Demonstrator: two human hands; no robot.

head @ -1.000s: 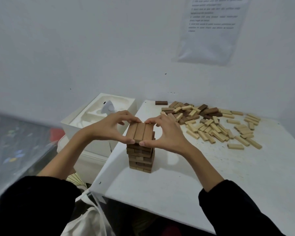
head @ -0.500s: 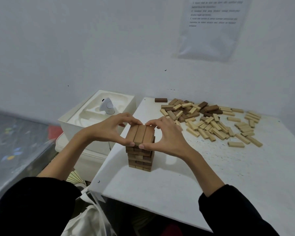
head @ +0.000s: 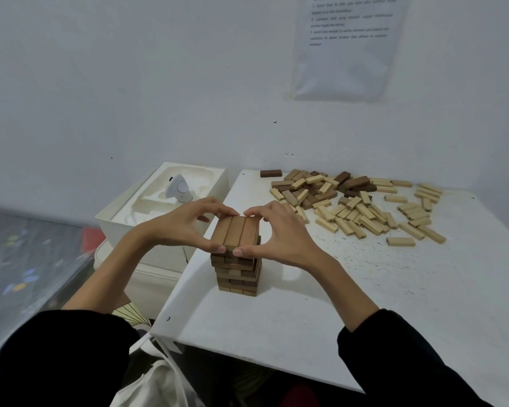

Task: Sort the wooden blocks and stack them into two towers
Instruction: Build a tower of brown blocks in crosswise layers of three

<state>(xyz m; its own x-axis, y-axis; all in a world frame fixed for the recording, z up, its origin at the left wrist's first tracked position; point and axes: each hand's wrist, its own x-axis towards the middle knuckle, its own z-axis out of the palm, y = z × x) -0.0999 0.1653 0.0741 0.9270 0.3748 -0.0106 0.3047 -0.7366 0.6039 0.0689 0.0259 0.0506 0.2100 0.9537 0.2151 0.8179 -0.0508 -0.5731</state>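
A tower of dark brown wooden blocks (head: 238, 271) stands near the left front of the white table (head: 365, 304). Its top layer (head: 236, 232) is three blocks laid side by side. My left hand (head: 185, 227) and my right hand (head: 279, 233) curl around that top layer from either side, thumbs on its near end and fingertips on its far end. A loose heap of light and dark blocks (head: 350, 201) lies at the back of the table.
A white box with a moulded insert (head: 162, 207) and a small white device (head: 179, 191) in it stands just left of the table. A printed sheet (head: 347, 45) hangs on the wall. A white bag (head: 156, 383) sits below the table's front edge.
Both hands stay clasped around the tower's top layer. The camera view has shifted slightly; the tower and heap have not moved.
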